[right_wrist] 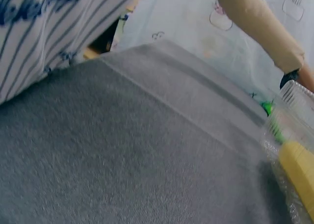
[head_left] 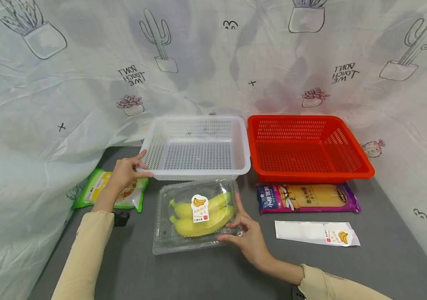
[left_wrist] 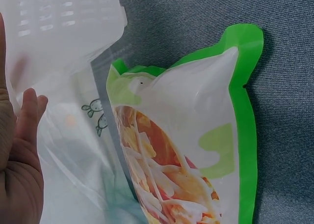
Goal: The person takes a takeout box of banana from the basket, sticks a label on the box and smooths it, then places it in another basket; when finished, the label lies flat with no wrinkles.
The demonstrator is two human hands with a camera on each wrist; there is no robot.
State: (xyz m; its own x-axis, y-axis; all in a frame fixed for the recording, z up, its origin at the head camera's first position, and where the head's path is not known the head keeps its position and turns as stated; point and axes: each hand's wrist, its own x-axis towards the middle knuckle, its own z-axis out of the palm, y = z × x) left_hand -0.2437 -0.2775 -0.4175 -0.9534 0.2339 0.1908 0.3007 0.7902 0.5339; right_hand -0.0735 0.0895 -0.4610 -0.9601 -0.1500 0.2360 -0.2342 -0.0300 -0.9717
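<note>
My right hand (head_left: 251, 239) grips the right side of a clear plastic clamshell box (head_left: 164, 239), which is tilted in front of the white basket. Two yellow bananas (head_left: 202, 227) lie inside it, and a white banana label (head_left: 200, 208) is on top. My left hand (head_left: 125, 171) holds the front left corner of the white plastic basket (head_left: 198, 171), thumb along the front rim. In the left wrist view a fingertip shows through the basket's wall (left_wrist: 73, 30). Beneath that hand lies a green and white food bag (left_wrist: 206, 101). The right wrist view shows the box's edge and one banana (right_wrist: 298, 172).
Right of the white basket stands a red plastic basket (head_left: 310, 176). A purple pack of noodles (head_left: 307, 198) lies in front of it, then a white strip with a banana sticker (head_left: 299, 230). A printed curtain (head_left: 213, 62) hangs behind the grey table (head_left: 183, 277).
</note>
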